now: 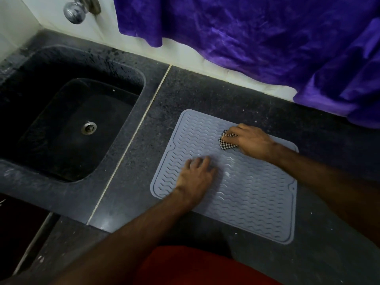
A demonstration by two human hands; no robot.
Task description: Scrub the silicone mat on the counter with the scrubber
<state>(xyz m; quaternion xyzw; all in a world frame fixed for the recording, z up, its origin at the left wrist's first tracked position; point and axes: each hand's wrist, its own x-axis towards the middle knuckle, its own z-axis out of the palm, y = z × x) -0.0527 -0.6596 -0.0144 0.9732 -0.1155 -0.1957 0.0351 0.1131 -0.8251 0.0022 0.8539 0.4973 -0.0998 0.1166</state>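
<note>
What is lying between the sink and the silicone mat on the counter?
In the head view, only bare dark counter lies between the sink and the silicone mat, crossed by a pale seam line. No object stands there.

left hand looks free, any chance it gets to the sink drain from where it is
Probably yes. The left hand lies flat on the silicone mat, holding nothing, and only bare counter and the sink's rim lie between it and the drain. It would have to let go of the mat.
</note>
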